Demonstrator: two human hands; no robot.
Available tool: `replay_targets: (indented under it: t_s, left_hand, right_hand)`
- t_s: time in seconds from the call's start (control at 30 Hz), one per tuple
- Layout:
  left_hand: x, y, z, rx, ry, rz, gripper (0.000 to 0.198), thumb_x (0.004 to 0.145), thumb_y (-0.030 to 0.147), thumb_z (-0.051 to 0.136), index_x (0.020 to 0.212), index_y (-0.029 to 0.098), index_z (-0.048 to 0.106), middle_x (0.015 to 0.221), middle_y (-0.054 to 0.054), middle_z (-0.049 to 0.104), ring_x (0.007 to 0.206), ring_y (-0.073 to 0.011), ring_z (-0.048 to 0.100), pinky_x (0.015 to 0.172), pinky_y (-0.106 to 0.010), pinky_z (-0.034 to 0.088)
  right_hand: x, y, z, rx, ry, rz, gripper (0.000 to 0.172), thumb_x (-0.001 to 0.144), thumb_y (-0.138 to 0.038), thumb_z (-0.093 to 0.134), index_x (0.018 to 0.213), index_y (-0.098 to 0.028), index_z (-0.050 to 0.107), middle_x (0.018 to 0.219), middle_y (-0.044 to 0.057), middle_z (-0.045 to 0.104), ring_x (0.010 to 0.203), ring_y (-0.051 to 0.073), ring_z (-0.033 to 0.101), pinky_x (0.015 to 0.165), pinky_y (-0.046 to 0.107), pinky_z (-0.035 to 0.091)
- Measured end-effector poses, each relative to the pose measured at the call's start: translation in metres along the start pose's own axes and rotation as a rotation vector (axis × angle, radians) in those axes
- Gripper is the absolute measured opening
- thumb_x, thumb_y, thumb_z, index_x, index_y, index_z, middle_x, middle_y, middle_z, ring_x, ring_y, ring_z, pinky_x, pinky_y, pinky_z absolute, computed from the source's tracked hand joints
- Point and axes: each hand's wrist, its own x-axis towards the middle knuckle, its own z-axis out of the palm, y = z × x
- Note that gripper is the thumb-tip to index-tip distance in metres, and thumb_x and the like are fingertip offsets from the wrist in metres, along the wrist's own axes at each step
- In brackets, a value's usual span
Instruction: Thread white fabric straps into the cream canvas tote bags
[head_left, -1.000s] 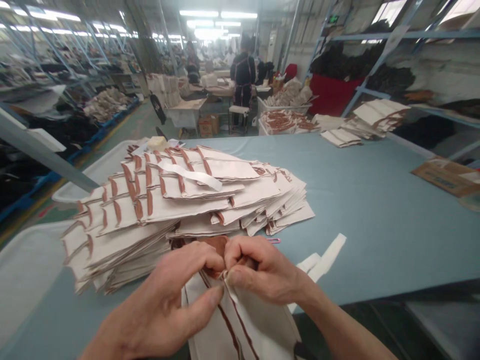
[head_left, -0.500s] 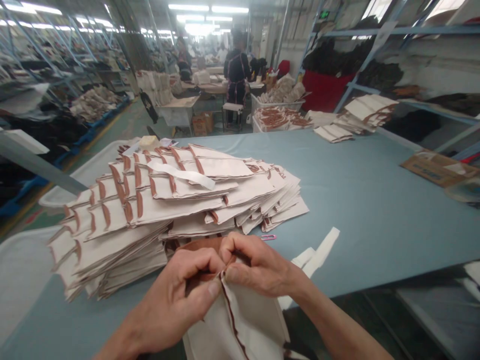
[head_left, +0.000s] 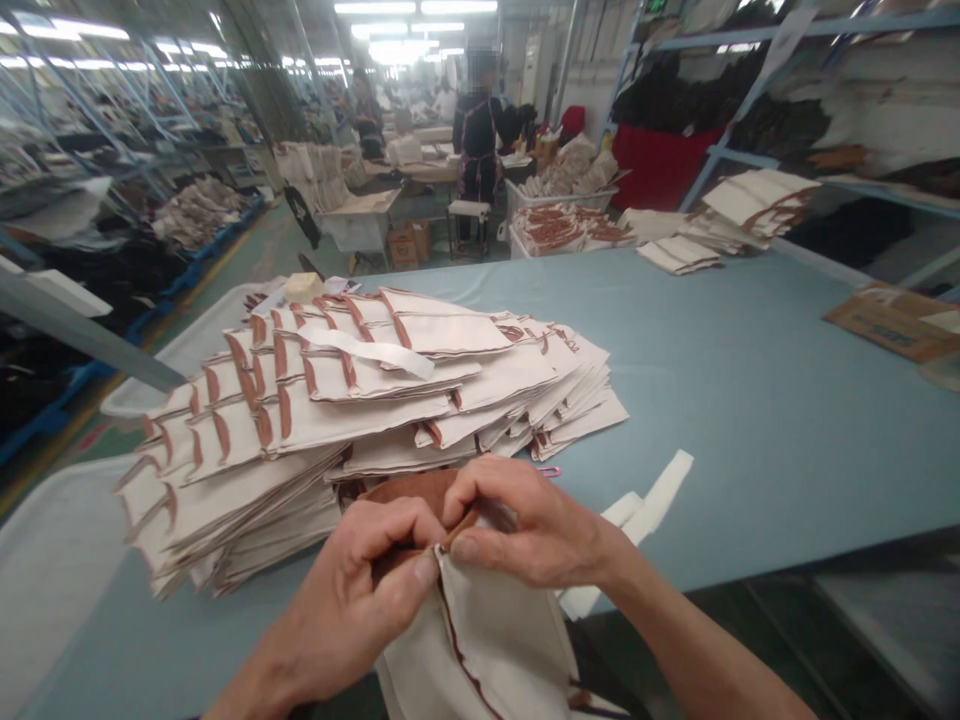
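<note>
Both hands pinch the top edge of a cream fabric bag with a brown inner lining and a dark brown seam down its side. My left hand grips the edge just left of the seam, thumb on the outside. On the seam's other side, my right hand is closed on the same edge, its thumb and forefinger nearly meeting the left ones. The lower part of the bag hangs at the table's near edge and runs out of view. Behind my hands lies a large pile of flat cream pieces with brown edges.
A blue-grey table spreads under everything. White strips lie right of my hands, another strip on the pile. A pink clip is beside the pile. Farther off are a cardboard piece, full bins and a standing person.
The view has shifted slightly, so the table and pile appear a little farther right. My hands keep their pinch on the bag's edge, with the right hand slightly raised.
</note>
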Motion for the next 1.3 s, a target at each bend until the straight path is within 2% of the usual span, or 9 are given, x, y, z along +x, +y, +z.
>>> replay_targets:
  t_s: [0.2, 0.37, 0.53, 0.67, 0.77, 1.0, 1.17, 1.3]
  left_hand:
    - [0.001, 0.002, -0.003, 0.019, 0.028, 0.045, 0.029, 0.099, 0.027, 0.057, 0.071, 0.020, 0.060, 0.060, 0.008, 0.051, 0.053, -0.0080, 0.048, 0.053, -0.019, 0.035]
    - [0.000, 0.001, -0.003, 0.086, 0.048, 0.072, 0.026, 0.098, 0.021, 0.057, 0.073, 0.020, 0.062, 0.062, 0.008, 0.056, 0.054, -0.0074, 0.051, 0.055, -0.018, 0.037]
    - [0.001, -0.002, -0.002, 0.137, 0.080, 0.094, 0.028, 0.098, 0.018, 0.054, 0.071, 0.020, 0.062, 0.059, 0.008, 0.053, 0.051, -0.0074, 0.048, 0.052, -0.018, 0.036]
    - [0.002, -0.002, 0.001, 0.171, 0.105, 0.093, 0.028, 0.097, 0.015, 0.052, 0.072, 0.020, 0.063, 0.059, 0.007, 0.056, 0.051, -0.0073, 0.050, 0.053, -0.018, 0.037]
    - [0.003, -0.002, 0.002, 0.171, 0.105, 0.089, 0.027, 0.096, 0.014, 0.054, 0.072, 0.020, 0.064, 0.058, 0.008, 0.057, 0.050, -0.0072, 0.051, 0.052, -0.017, 0.037]
    - [0.004, -0.002, 0.000, 0.174, 0.050, 0.054, 0.029, 0.097, 0.018, 0.052, 0.070, 0.019, 0.063, 0.057, 0.006, 0.059, 0.048, -0.0077, 0.053, 0.050, -0.019, 0.037]
    - [0.004, 0.002, 0.001, 0.173, 0.000, 0.052, 0.032, 0.095, 0.016, 0.050, 0.062, 0.020, 0.054, 0.051, 0.009, 0.046, 0.044, -0.0063, 0.043, 0.046, -0.019, 0.032]
    - [-0.001, 0.000, 0.002, 0.140, 0.004, 0.054, 0.032, 0.097, 0.019, 0.051, 0.065, 0.020, 0.054, 0.054, 0.008, 0.046, 0.047, -0.0070, 0.042, 0.048, -0.020, 0.032]
  right_hand:
    - [0.009, -0.013, -0.004, -0.226, 0.086, -0.224, 0.020, 0.106, -0.027, 0.058, 0.092, -0.017, 0.067, 0.086, 0.004, 0.077, 0.080, 0.015, 0.070, 0.080, 0.030, 0.053]
    - [0.012, -0.021, -0.007, -0.496, 0.091, -0.372, 0.021, 0.107, -0.020, 0.055, 0.092, -0.016, 0.070, 0.093, 0.003, 0.083, 0.084, 0.015, 0.075, 0.081, 0.030, 0.059]
    - [0.011, -0.029, -0.009, -0.734, 0.043, -0.370, 0.023, 0.103, -0.013, 0.060, 0.083, -0.015, 0.070, 0.087, 0.003, 0.082, 0.080, 0.016, 0.075, 0.074, 0.029, 0.058]
    - [0.010, -0.035, -0.009, -0.822, -0.036, -0.311, 0.023, 0.102, -0.013, 0.059, 0.082, -0.017, 0.069, 0.080, 0.003, 0.078, 0.075, 0.016, 0.072, 0.069, 0.028, 0.055]
    - [0.011, -0.036, -0.008, -0.849, -0.046, -0.270, 0.027, 0.100, -0.011, 0.059, 0.075, -0.017, 0.066, 0.072, 0.000, 0.073, 0.068, 0.016, 0.067, 0.062, 0.029, 0.050]
    - [0.019, -0.026, -0.003, -0.818, 0.063, -0.302, 0.029, 0.084, -0.006, 0.051, 0.060, -0.020, 0.061, 0.054, -0.004, 0.061, 0.051, 0.013, 0.054, 0.052, 0.031, 0.036]
    - [0.022, -0.018, -0.007, -0.701, 0.005, -0.326, 0.025, 0.081, -0.008, 0.050, 0.062, -0.020, 0.061, 0.056, -0.005, 0.063, 0.051, 0.012, 0.050, 0.050, 0.030, 0.031]
    - [0.024, -0.015, -0.013, -0.431, -0.101, -0.208, 0.018, 0.081, -0.014, 0.051, 0.073, -0.020, 0.066, 0.063, -0.003, 0.065, 0.060, 0.013, 0.056, 0.058, 0.026, 0.039]
